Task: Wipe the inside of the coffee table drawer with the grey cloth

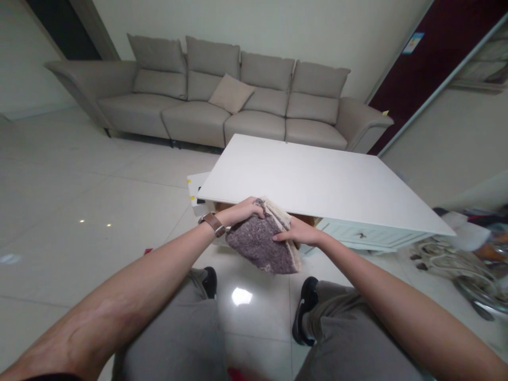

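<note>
Bare tile floor [99, 180] spreads across the left of a living room, where a long grey couch [194, 120] lines the far wall, a beige pillow [231, 94] tilted against its backrest. A white box [197, 185] with yellow marks sits at the left end of a white table [309, 174]. Near the middle, a person wearing a brown-strapped watch [214, 224] grips the upper left corner of a folded purple-grey cloth [254, 241] with the left hand [249, 208]. The cloth, its paler layers fanned along the right side, is held up at the table's near edge, above the floor and between two dark shoes; whether it touches the table cannot be told. The right hand [296, 232] is clamped on those layers, thumb in front, fingers hidden behind. The step in hand appears to be handling the folded bundle with both hands — the next move would likely call for a firm pinch on each side, so the loose layers stay together. Farther right are a drawer [359, 235] with a dark handle, a dark red panel [405, 74] and, nearer, a blurred jumble [448, 259] on the floor.
</note>
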The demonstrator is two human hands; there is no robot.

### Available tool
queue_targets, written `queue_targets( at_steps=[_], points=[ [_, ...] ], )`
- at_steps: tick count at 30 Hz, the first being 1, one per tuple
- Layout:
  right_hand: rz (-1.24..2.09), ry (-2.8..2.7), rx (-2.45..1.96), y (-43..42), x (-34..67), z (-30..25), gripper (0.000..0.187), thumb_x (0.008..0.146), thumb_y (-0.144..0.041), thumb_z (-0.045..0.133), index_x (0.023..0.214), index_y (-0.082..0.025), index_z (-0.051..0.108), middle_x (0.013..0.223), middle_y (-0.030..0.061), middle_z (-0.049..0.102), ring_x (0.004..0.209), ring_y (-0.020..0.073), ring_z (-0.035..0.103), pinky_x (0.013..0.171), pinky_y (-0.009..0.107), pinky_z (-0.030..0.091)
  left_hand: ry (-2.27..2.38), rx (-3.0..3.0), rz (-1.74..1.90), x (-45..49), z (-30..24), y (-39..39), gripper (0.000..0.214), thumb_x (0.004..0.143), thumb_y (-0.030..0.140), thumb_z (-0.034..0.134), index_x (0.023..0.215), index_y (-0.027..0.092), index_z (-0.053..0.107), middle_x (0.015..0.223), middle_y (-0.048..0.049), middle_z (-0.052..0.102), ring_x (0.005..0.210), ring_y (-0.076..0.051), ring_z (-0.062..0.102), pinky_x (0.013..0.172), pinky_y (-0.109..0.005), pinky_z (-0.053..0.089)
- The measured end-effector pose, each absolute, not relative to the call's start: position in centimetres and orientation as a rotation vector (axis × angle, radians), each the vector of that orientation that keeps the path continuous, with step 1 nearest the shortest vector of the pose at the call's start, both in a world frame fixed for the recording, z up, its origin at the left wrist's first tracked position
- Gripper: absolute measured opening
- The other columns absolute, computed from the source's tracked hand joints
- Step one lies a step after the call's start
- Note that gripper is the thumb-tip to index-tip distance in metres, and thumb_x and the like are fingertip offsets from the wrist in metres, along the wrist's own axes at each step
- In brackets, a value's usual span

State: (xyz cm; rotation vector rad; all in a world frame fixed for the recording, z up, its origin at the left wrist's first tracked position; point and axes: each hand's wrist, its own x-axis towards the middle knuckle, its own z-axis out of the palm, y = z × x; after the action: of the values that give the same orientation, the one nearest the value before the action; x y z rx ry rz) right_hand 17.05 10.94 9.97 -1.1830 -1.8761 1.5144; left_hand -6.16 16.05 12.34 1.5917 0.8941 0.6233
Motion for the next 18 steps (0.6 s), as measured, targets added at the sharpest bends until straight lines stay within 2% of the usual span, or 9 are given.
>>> queue_targets(
  at_steps=[3, 5, 9, 14, 18],
  points=[
    [1.570, -1.681, -1.221, 11.0, 16.9, 9.4, 0.051, 0.072, -0.029, 0.081, 0.120, -0.019, 0.069, 0.113, 0.0035, 0.075, 0.106, 0.0244, 0.068, 0.101, 0.041, 0.051, 0.922, 1.624, 0.647, -6.5, 12.0, 16.4, 0.031, 0.069, 0.031, 0.068, 0.096, 0.017, 0.074, 0.099, -0.0074, 0.076, 0.100, -0.029, 0.067, 0.094, -0.040, 0.051],
    [1.603, -1.533, -1.255, 11.5, 17.0, 9.1, 0.043, 0.071, -0.027, 0.079, 0.112, -0.017, 0.071, 0.104, 0.0047, 0.078, 0.098, 0.0246, 0.071, 0.097, 0.041, 0.054, 1.010, 1.621, 0.688, -6.7, 11.5, 16.9, 0.041, 0.074, 0.037, 0.068, 0.109, 0.016, 0.069, 0.112, -0.0116, 0.073, 0.104, -0.029, 0.066, 0.094, -0.040, 0.051],
    [1.465, -1.158, -1.306, 13.9, 17.8, 9.4, 0.031, 0.070, -0.024, 0.077, 0.100, -0.016, 0.070, 0.088, 0.0067, 0.078, 0.083, 0.0252, 0.073, 0.086, 0.041, 0.058, 1.324, 1.644, 0.877, -7.3, 10.2, 18.2, 0.060, 0.080, 0.036, 0.063, 0.135, 0.013, 0.050, 0.142, -0.0198, 0.056, 0.127, -0.029, 0.056, 0.105, -0.040, 0.045],
    [1.047, -0.750, -1.193, 18.9, 20.9, 10.6, 0.029, 0.081, -0.025, 0.065, 0.109, -0.020, 0.062, 0.093, 0.0041, 0.076, 0.086, 0.0206, 0.071, 0.082, 0.036, 0.059, 1.455, 1.683, 0.822, -8.1, 9.8, 18.4, 0.053, 0.083, 0.029, 0.058, 0.132, 0.014, 0.050, 0.141, -0.0210, 0.056, 0.129, -0.029, 0.055, 0.108, -0.042, 0.042],
    [1.094, -0.706, -1.441, 20.5, 23.8, 9.0, 0.019, 0.093, -0.031, 0.051, 0.110, -0.024, 0.053, 0.088, 0.0022, 0.071, 0.079, 0.0158, 0.068, 0.074, 0.030, 0.060, 1.420, 1.738, 0.736, -8.4, 9.5, 17.9, 0.052, 0.080, 0.030, 0.060, 0.128, 0.014, 0.054, 0.142, -0.0211, 0.056, 0.124, -0.029, 0.059, 0.108, -0.042, 0.042]
  ],
)
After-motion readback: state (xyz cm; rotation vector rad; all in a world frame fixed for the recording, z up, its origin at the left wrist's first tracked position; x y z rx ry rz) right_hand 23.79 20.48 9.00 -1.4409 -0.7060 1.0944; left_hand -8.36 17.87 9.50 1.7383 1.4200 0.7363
